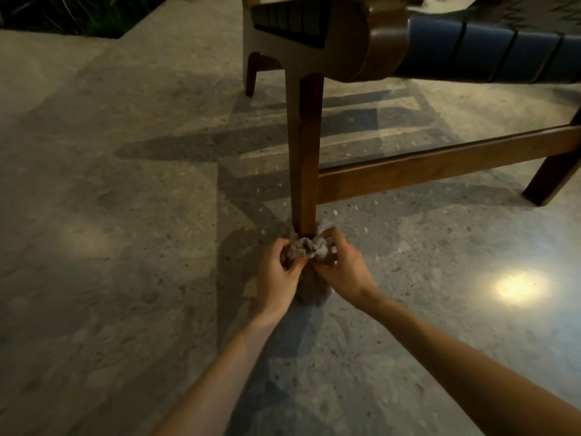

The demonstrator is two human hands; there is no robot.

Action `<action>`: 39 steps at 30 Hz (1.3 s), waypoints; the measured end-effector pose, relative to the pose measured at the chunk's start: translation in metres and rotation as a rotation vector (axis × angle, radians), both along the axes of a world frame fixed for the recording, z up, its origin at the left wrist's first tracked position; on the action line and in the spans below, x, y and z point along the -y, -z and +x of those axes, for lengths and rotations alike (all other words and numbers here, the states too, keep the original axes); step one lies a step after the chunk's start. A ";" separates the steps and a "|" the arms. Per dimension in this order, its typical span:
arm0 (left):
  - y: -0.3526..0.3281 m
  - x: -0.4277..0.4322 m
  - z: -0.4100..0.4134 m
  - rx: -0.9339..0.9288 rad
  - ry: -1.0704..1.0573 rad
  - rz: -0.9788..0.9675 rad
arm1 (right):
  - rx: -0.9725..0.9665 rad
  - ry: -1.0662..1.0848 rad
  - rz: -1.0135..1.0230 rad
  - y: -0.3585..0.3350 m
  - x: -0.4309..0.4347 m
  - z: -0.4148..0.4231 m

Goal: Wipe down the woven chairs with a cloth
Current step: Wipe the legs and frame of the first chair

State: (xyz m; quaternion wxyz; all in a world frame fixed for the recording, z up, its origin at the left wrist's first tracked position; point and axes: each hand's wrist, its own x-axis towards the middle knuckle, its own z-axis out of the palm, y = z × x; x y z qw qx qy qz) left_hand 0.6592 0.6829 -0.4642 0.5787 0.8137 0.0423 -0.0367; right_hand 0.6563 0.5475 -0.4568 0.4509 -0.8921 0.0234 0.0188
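Note:
A woven chair (478, 55) with a dark wooden frame and blue woven straps stands above me at the upper right. Its front leg (306, 158) comes straight down to the floor in the middle of the view. A crumpled grey cloth (309, 250) is wrapped around the foot of that leg. My left hand (278, 272) grips the cloth from the left and my right hand (341, 267) grips it from the right, both at floor level. A loose end of the cloth hangs between my wrists. The leg's foot is hidden by the cloth.
A wooden crossbar (440, 165) runs from the front leg to another leg (553, 174) at the right. A further leg (253, 73) stands behind. The speckled stone floor (110, 231) shows a bright light reflection (520, 286). Dark plants (78, 14) border the floor at top left.

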 end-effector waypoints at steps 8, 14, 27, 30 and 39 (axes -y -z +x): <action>-0.059 0.015 -0.009 0.535 -0.028 0.217 | 0.381 -0.069 -0.505 -0.081 0.054 -0.012; -0.083 0.028 0.012 0.686 0.002 0.432 | 0.233 -0.110 -0.374 -0.109 0.092 0.011; -0.111 0.078 0.054 0.650 -0.116 0.577 | 0.306 -0.051 -0.211 -0.110 0.112 0.067; -0.095 0.095 0.054 0.580 -0.016 0.877 | 0.326 -0.082 -0.436 -0.102 0.110 0.084; -0.086 0.101 0.069 0.366 0.095 1.490 | 0.563 -0.436 -0.940 -0.076 0.123 0.092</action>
